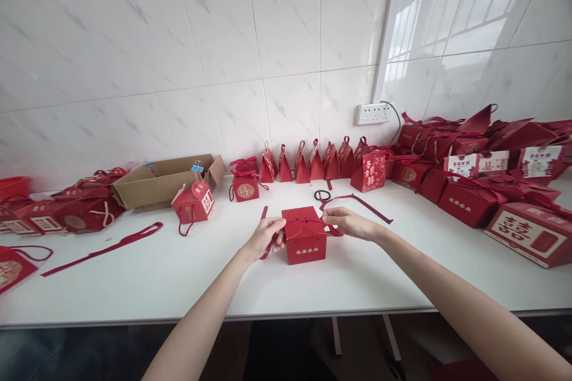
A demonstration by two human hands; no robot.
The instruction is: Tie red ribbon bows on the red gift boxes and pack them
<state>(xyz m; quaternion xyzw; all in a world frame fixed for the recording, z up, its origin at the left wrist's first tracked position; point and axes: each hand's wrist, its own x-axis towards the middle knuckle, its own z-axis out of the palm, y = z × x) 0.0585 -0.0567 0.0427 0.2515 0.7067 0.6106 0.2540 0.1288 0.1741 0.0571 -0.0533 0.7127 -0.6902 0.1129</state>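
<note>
A red gift box (306,250) with gold lettering on its front stands upright on the white table in front of me. Across its top runs a thin red ribbon (305,223), crossed or knotted near the middle. At the box's left edge, my left hand (268,235) has its fingers closed on one side of the ribbon. On the other side, my right hand (348,223) pinches the ribbon's right part. Ribbon tails hang below both hands. Behind the box lie a black ring (322,195) and a loose dark red ribbon strip (369,208).
Red boxes with handles (194,202) and an open cardboard box (163,181) stand at left. Several triangular red boxes (302,168) line the wall. A pile of red boxes (467,202) fills the right. Another ribbon (107,248) lies at left. A power strip (373,114) hangs on the wall.
</note>
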